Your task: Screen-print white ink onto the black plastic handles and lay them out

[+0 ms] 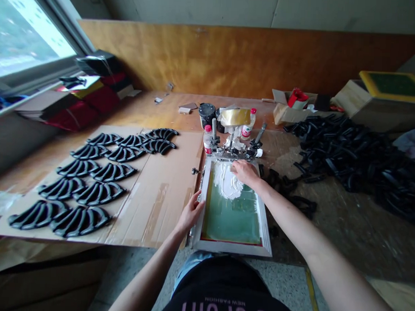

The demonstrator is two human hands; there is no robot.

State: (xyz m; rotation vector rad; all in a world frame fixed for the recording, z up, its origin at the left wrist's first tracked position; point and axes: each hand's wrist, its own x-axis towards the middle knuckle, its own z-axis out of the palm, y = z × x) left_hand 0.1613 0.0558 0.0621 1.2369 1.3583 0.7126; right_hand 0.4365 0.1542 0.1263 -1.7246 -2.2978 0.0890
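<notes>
A screen printing frame (266, 239) with pale metal sides and green mesh lies in front of me. Thick white ink (228, 185) is smeared over the far part of the mesh. My left hand (191, 211) is at the left side of the frame, its thumb and fingers closed about the edge; the fingers' undersides are hidden. At the far end, my right hand (245, 172) is above the ink, with curled fingers. What it holds, if anything, is hidden. Behind the frame stands a metal hinge clamp (233, 152) with upright posts.
Black fan-shaped ribbed parts (81, 221) lie in rows on cardboard (140, 221) at left. A large heap of black parts (340, 151) covers the right side. Red-capped bottles (208, 139) and a black tub (207, 113) stand behind the clamp. Boxes (352, 104) sit at back right.
</notes>
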